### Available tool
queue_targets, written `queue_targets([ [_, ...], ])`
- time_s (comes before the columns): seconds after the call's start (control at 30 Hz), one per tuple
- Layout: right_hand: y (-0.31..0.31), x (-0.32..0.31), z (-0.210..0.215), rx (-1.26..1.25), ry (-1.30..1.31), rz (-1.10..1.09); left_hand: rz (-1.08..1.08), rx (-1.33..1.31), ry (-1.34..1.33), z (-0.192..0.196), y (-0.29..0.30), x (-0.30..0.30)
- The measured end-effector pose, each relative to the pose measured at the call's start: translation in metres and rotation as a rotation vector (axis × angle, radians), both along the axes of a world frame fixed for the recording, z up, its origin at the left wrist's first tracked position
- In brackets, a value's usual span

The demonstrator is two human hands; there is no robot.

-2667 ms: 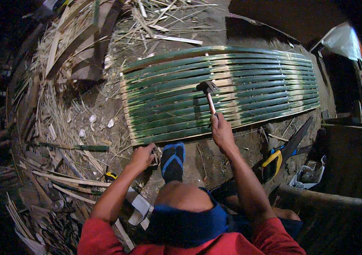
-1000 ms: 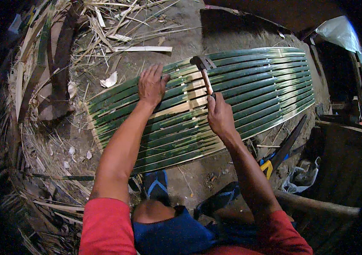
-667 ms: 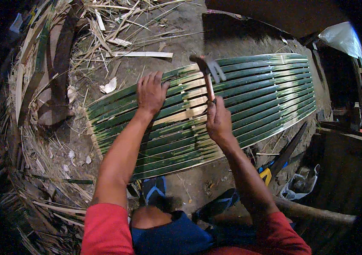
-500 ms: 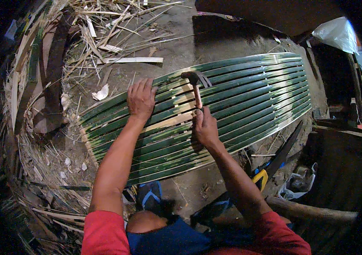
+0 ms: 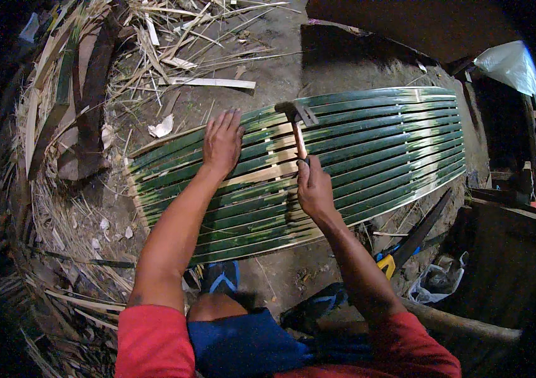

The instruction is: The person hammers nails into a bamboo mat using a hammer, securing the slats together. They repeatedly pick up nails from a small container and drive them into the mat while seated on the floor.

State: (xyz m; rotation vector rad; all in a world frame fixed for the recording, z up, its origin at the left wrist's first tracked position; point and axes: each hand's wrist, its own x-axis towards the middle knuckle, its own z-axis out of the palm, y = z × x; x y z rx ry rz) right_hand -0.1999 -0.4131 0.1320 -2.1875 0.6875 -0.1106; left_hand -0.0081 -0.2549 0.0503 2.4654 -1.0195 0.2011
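A long panel of green bamboo slats (image 5: 368, 157) lies across the ground in front of me, with narrow gaps between its slats and pale cross bands showing. My left hand (image 5: 224, 145) rests flat on the far side of the panel, left of the middle, fingers stretched out and nothing in them. In my right hand (image 5: 315, 188) is a claw hammer (image 5: 300, 140), gripped by its handle. The hammer's dark head is over the panel's far edge, a short way right of my left hand; whether it touches the slats I cannot tell.
Loose bamboo strips and shavings (image 5: 167, 50) litter the ground at the far left, beside a dark wooden beam (image 5: 85, 94). A yellow-handled tool (image 5: 386, 266) and a clear plastic bag (image 5: 438, 278) lie near right, by a round pole (image 5: 463, 324). A pale plastic sheet (image 5: 508, 66) hangs far right.
The whole view has shifted slightly, so most things sit a bit farther right. The hammer's head looks slightly blurred and tilted differently. My left hand stays on the slats.
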Motion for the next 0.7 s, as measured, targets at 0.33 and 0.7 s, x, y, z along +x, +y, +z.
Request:
queue_targets([
  [0.33, 0.003, 0.037, 0.035, -0.194, 0.380, 0.155, -0.011, 0.111, 0.095, -0.005, 0.002, 0.007],
  [0.7, -0.007, 0.037, 0.023, -0.253, 0.229, 0.079, -0.040, 0.217, 0.071, -0.007, 0.000, 0.013],
])
